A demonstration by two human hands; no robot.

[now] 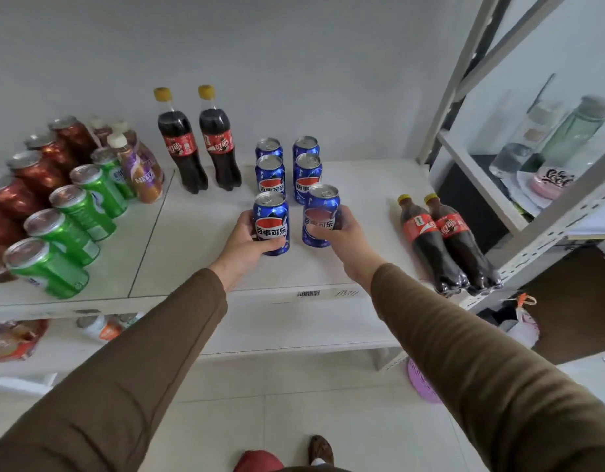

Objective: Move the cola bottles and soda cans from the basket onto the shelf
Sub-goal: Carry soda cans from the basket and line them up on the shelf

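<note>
On the white shelf (199,240), my left hand (241,245) grips a blue soda can (272,223) that stands upright on the board. My right hand (342,238) holds a second blue soda can (321,214) beside it, slightly tilted; I cannot tell if it touches the shelf. Behind them stand two rows of blue cans (270,173) (307,172). Two cola bottles (182,141) (219,137) with yellow caps stand at the back. Two more cola bottles (427,243) (463,243) stand at the right front edge. The basket is out of view.
Green cans (79,212), red cans (35,172) and small coffee bottles (137,168) fill the shelf's left part. A grey shelf upright (546,229) rises at right, with glass bottles (573,131) on the neighbouring rack. A lower shelf holds packets (11,338).
</note>
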